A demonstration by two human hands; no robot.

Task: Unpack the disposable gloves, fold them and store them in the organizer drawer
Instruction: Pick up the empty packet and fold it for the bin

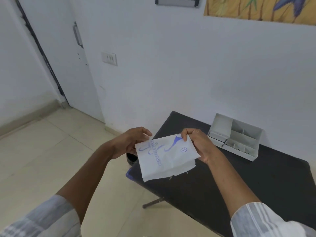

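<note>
A white paper packet of disposable gloves (166, 157) with blue print hangs in the air over the left end of the black table (256, 182). My right hand (199, 144) pinches its top right corner between thumb and fingers. My left hand (131, 142) is at the packet's top left corner with its fingertips on the edge; the grip there is partly hidden. The packet's lower edge is ragged and torn. A white organizer (239, 139) with several open compartments and a small drawer at its left stands at the table's back, right of my hands.
A small dark round object (131, 158) sits below my left hand at the table's left edge. The wall rises right behind the table, with a switch plate (109, 58) and a door (65, 57) to the left. Tiled floor (51, 151) spreads to the left.
</note>
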